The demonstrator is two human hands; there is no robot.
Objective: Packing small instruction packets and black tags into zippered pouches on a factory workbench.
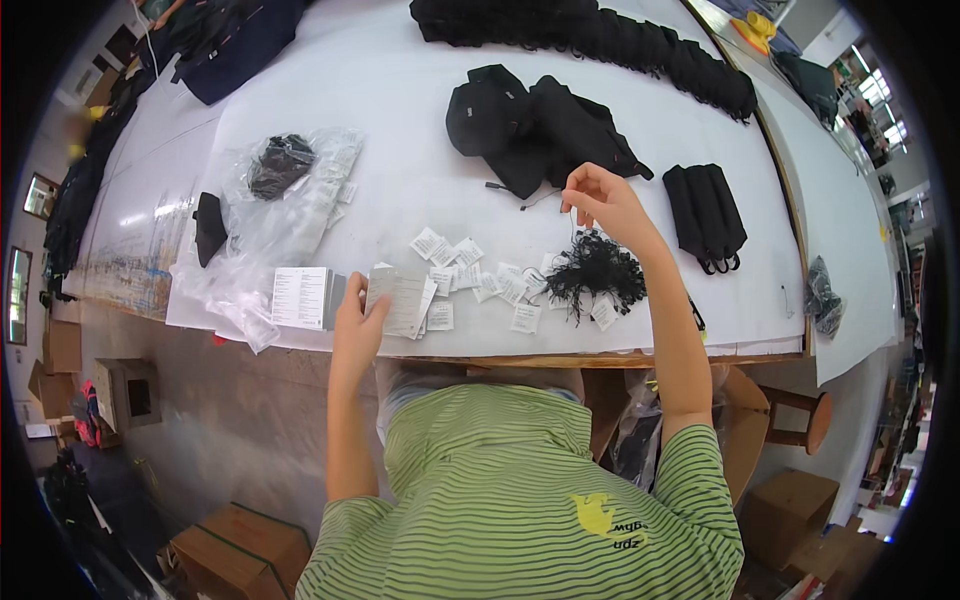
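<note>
Picking out a dark string seems to be the step in hand. Near the front edge of the worktop, left of its middle, the left hand grips pale cards, just beside a white card stack. The right hand, raised, appears to pinch the string above a black string pile, right of the middle near that edge. White tags lie scattered between. The next move probably calls for bringing string and cards together with precise fingertips.
</note>
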